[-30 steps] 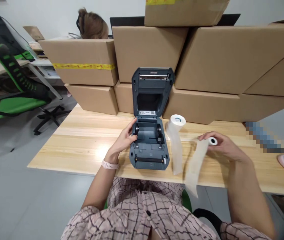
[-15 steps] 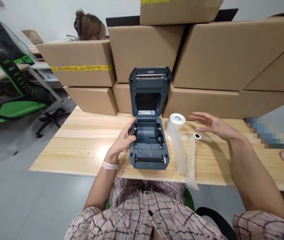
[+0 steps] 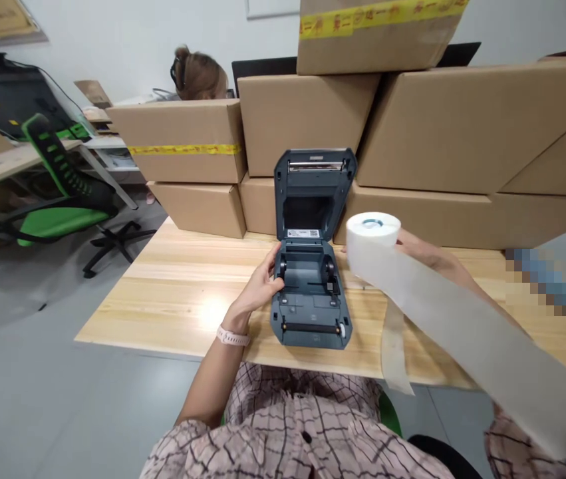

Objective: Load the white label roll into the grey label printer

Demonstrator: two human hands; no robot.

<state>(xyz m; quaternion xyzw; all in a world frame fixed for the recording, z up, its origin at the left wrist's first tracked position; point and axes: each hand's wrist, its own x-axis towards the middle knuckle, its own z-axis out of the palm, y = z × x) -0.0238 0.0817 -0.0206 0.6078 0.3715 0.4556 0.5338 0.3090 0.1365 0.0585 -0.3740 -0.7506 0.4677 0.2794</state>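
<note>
A dark grey label printer (image 3: 307, 309) stands on the table with its lid (image 3: 283, 193) tipped back, showing the roller and inner bay. Along its left side, my left hand (image 3: 263, 283) grips the edge, thumb over the rim. Just right of the printer, my right hand (image 3: 420, 249) holds up a white label roll (image 3: 373, 246); the roll and its strip hide most of the fingers. A long, unrolled strip from it sweeps down past my right forearm. Below the roll, another narrow paper strip (image 3: 395, 349) hangs over the table's front edge, its small roll hidden.
Cardboard boxes (image 3: 427, 133) are stacked along the back of the wooden table (image 3: 163, 293). Behind them a person's head (image 3: 200, 76) shows. A green and black office chair (image 3: 63, 213) stands on the floor at left. A blurred blue item (image 3: 552, 279) lies at right.
My right hand has taken hold of the large label roll and lifted it off the table, its strip now swinging right. My left hand stays on the printer. The view has shifted slightly.
</note>
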